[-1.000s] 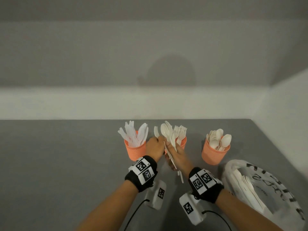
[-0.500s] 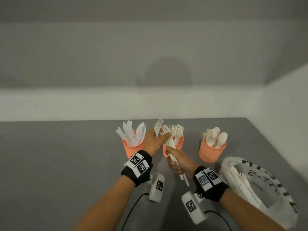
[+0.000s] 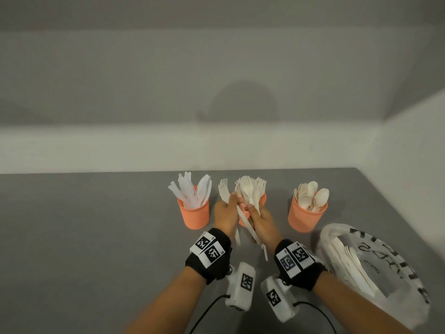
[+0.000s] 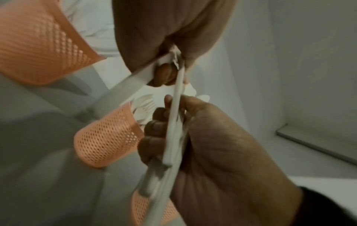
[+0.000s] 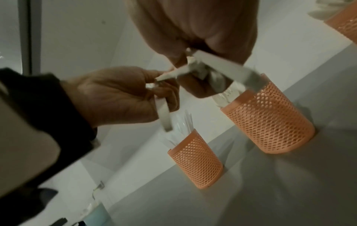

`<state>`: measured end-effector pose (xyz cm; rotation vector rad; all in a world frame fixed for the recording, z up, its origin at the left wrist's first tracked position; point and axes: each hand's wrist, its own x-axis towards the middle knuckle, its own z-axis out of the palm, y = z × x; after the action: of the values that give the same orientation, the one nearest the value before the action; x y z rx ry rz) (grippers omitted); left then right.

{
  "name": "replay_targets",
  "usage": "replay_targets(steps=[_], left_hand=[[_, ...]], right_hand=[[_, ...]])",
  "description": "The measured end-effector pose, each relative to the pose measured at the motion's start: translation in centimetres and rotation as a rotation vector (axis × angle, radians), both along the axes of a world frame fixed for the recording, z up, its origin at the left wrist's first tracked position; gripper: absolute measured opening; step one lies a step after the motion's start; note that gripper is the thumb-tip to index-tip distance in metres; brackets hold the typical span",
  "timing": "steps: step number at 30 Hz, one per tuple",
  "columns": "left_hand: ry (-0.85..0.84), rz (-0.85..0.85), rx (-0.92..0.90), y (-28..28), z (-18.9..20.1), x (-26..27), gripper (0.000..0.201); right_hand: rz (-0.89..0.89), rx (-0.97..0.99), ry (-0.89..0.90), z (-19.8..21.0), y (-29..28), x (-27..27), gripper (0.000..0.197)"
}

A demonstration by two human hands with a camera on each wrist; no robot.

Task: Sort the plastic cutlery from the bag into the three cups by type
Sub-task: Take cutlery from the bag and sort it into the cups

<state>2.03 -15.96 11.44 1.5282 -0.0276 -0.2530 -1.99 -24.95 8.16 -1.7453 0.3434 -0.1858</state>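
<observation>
Two hands grip forks before middle cup.

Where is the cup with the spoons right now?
In the head view, the spoon cup stands rightmost of the three orange cups on the grey table, just behind the plastic bag.

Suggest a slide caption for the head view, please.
Both hands hold white cutlery before three orange cups; bag at right.
</observation>
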Motion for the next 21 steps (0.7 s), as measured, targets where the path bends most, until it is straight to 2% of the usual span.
replay_targets(steps=[2, 4, 8, 11, 13, 15, 17, 21], left_hand=[[-0.007, 0.095, -0.008, 0.2, 0.1, 0.3, 0.045], [-0.01, 0.13, -0.048, 0.4, 0.6, 0.3, 0.042], [-0.052, 0.093, 0.024, 0.3, 1.4, -0.3, 0.031], [0.018, 0.043, 0.053, 0.0, 1.3, -0.3, 0.032], [0.039, 0.044, 0.063, -0.3, 1.2, -0.1, 0.024], [0.045, 0.069, 0.046, -0.7, 1.2, -0.1, 0.024], [0.042, 0.099, 0.033, -1.0, 1.0, -0.1, 0.031], [0.001, 0.126, 0.047, -1.1, 0.7, 0.5, 0.027]], right_hand=[[0.003, -0.122, -0.036, -0.4, -0.3, 0.0, 0.04], [0.002, -0.257, -0.023, -0.5, -0.6, -0.3, 0.044], [-0.001, -0.44, -0.066, -0.6, -0.8, -0.5, 0.04], [0.01, -0.517, -0.09, -0.3, -0.4, -0.8, 0.031], [0.024, -0.527, -0.085, -0.1, -0.2, -0.8, 0.034], [0.046, -0.446, -0.066, 0.0, -0.2, -0.6, 0.042], [0.057, -0.243, -0.054, -0.3, -0.2, -0.1, 0.046], [0.012, 0.119, 0.039, 0.2, -0.2, 0.2, 0.022]])
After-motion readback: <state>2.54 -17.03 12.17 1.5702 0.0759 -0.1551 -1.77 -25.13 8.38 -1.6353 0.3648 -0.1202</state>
